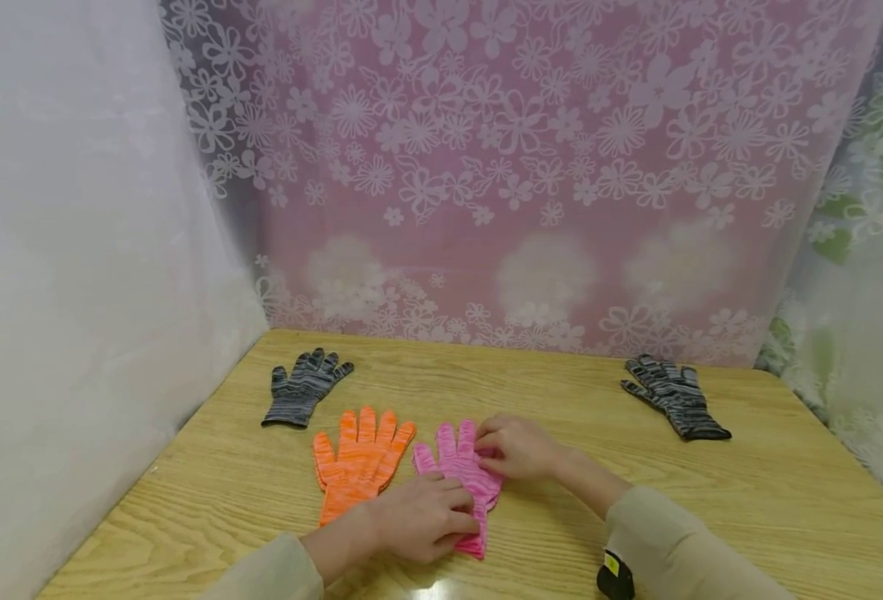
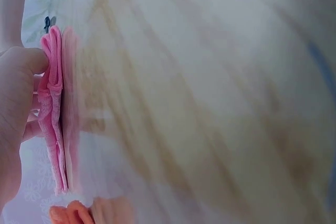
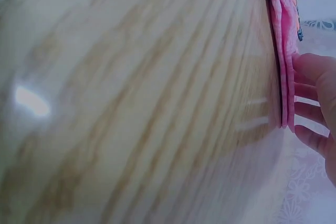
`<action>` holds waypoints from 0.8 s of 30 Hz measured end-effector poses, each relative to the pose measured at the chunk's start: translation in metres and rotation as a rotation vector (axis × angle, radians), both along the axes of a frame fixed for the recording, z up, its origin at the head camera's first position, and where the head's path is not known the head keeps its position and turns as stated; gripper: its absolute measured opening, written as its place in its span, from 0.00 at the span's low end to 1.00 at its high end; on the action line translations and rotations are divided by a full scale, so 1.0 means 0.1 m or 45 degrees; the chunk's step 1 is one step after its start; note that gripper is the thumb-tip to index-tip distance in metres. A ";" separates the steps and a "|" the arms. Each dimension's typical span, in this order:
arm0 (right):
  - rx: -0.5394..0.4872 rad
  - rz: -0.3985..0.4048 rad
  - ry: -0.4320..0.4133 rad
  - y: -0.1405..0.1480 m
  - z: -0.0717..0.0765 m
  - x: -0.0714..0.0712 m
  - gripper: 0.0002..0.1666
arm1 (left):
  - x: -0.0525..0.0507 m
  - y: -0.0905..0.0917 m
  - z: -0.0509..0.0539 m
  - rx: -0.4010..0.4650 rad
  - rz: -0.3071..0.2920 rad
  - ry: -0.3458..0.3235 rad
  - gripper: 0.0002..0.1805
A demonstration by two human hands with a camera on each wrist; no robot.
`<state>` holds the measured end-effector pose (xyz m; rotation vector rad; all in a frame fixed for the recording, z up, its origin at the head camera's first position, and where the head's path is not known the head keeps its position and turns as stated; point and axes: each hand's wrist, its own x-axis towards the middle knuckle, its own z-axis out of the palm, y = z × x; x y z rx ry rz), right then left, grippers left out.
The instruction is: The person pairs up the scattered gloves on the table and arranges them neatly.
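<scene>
Pink knit gloves [image 1: 466,471], stacked in layers, lie on the wooden table with fingers pointing away from me. My left hand [image 1: 428,518] rests over their palm and cuff, hiding part of them. At the upper right edge, my right hand [image 1: 518,447] touches the glove fingers. In the left wrist view, the thumb lies against the folded pink cuff [image 2: 52,77]. The right wrist view has fingertips laid on the layered pink edge [image 3: 287,82]. Orange knit gloves [image 1: 359,458] lie just left of the pink ones, their cuff partly behind my left forearm.
A grey-black striped glove [image 1: 299,392] lies at the back left of the table [image 1: 561,392], another striped glove [image 1: 680,398] at the back right. Beside my right sleeve is a small black object with a yellow label [image 1: 614,575]. A flowered pink curtain [image 1: 524,167] hangs behind.
</scene>
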<state>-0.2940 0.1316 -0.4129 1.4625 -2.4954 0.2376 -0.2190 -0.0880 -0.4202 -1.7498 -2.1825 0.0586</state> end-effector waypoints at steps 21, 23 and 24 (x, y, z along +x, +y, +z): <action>-0.027 0.044 0.033 0.09 -0.01 -0.05 0.03 | 0.00 0.01 -0.02 -0.006 0.004 -0.006 0.08; -0.023 0.050 0.044 0.10 0.00 -0.06 0.03 | -0.01 0.01 -0.01 -0.006 0.004 -0.015 0.08; -0.032 0.040 0.044 0.09 0.00 -0.07 0.02 | -0.01 0.01 -0.01 -0.005 0.003 -0.017 0.08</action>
